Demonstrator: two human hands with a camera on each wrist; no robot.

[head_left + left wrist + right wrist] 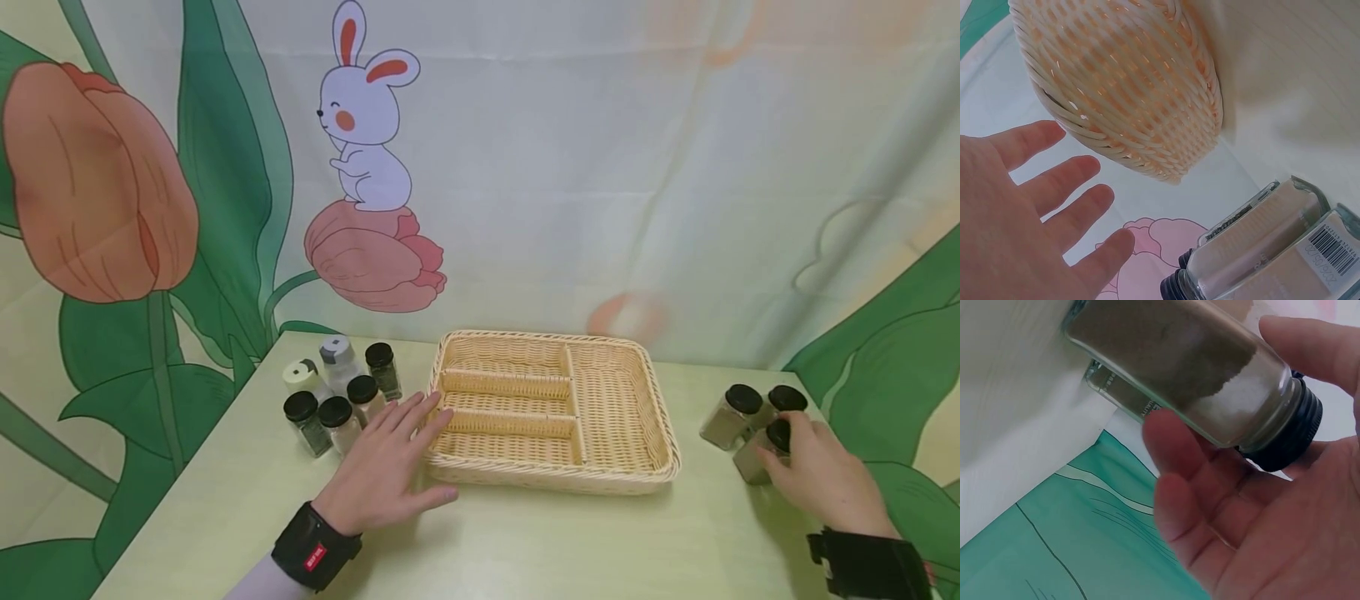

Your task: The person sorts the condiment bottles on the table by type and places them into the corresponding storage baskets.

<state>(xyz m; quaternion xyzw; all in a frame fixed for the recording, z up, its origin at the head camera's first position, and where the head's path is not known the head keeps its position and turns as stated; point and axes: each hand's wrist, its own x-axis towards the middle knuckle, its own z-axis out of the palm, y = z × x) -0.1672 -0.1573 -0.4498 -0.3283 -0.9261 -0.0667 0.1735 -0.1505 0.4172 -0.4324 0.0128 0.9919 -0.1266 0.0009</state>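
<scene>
Before a tulip-printed cloth [525,192], a pale table [570,542] bears a basket [551,479].

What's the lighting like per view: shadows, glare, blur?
Head: soft shadow by the bare left hand on the pale green table, no strong glare; left wrist: muted, hazy colours, soft shade beside the pale tan wicker basket; right wrist: highlights along the edges of the black-capped clear glass jar; no obvious motion blur in any view.
</scene>
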